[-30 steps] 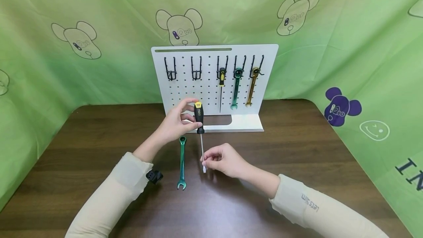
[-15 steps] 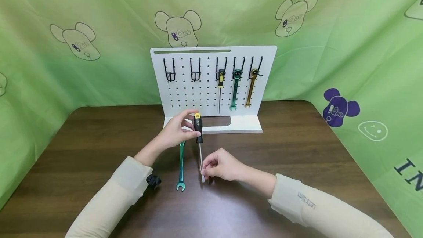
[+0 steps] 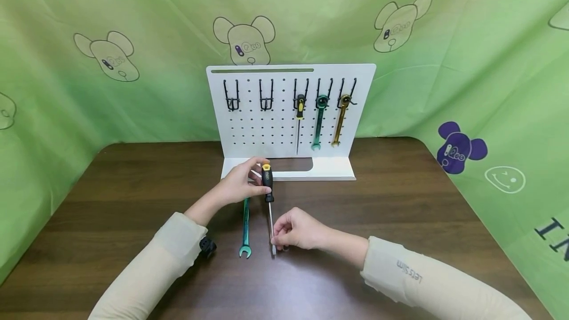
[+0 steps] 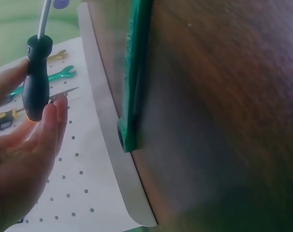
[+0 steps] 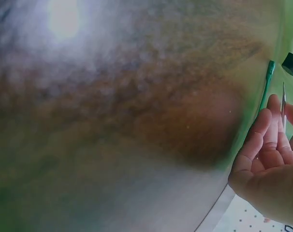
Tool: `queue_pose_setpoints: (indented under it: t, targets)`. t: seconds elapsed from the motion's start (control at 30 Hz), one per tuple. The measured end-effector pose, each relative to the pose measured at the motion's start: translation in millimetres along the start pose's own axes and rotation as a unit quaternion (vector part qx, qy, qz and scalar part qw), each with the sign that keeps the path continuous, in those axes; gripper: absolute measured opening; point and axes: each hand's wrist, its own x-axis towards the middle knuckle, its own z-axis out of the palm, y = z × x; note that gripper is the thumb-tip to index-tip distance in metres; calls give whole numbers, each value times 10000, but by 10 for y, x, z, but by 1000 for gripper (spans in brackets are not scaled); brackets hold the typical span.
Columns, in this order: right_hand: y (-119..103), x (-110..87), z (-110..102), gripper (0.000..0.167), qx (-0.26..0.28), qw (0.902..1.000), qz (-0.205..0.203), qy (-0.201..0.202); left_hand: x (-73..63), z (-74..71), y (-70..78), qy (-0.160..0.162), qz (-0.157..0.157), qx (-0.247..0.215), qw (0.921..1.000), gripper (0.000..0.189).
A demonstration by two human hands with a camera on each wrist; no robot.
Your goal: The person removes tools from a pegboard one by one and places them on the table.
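A flat-tip screwdriver (image 3: 267, 177) with a black handle and yellow end cap is held between both hands, its tip toward the near side of the table. My left hand (image 3: 242, 181) grips the handle between thumb and fingers; the left wrist view shows the black handle (image 4: 37, 82) in that grasp. Close to the tip, my right hand (image 3: 300, 228) pinches the metal shaft, which also shows in the right wrist view as a thin blade (image 5: 284, 104). Left of the screwdriver lies a green wrench (image 3: 246, 228) on the table, its far end hidden behind the left hand.
Behind the hands stands a white pegboard (image 3: 253, 135). On its hooks hang a smaller screwdriver (image 3: 300, 107), another green wrench (image 3: 319, 122) and a gold wrench (image 3: 341, 120). Two hook pairs at left, including the outer hook (image 3: 232, 98), carry nothing. Green printed cloth (image 3: 178, 88) surrounds the wooden table (image 3: 133, 186).
Both hands have moved the screwdriver down and toward the near side of the table, keeping the same hold. The left hand now covers the far end of the green wrench.
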Motion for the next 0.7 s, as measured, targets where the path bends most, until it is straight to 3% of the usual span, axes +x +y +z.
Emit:
queue_pose_setpoints:
  t: [0.23,0.7]
  targets:
    - [-21,-2,49,9,-152,9996,217,-28,10,18,-56,-260,-115,248,9993,62]
    - [-74,40,45,12,-701,9964,465,-59,41,21,-84,-409,-245,758,9960,60]
